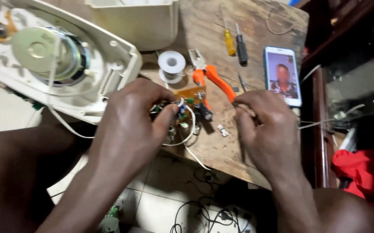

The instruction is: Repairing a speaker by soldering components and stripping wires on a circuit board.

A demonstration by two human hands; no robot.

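Note:
My left hand [133, 118] pinches a small brown circuit board [190, 96] with capacitors and white wires, holding it just above the worn wooden board [221, 146]. My right hand [262, 129] is closed a little to the right of the circuit board, fingertips together on something thin that I cannot make out. Orange-handled pliers [215, 77] lie right behind the circuit board. A spool of solder wire [172, 64] stands beside the pliers.
An opened white speaker housing [109, 64] with its round driver [48, 54] lies at left. A yellow screwdriver [229, 41], a black screwdriver [241, 47] and a phone [282, 75] with a lit screen lie at the back right. Tangled cables [200, 215] cover the tiled floor below.

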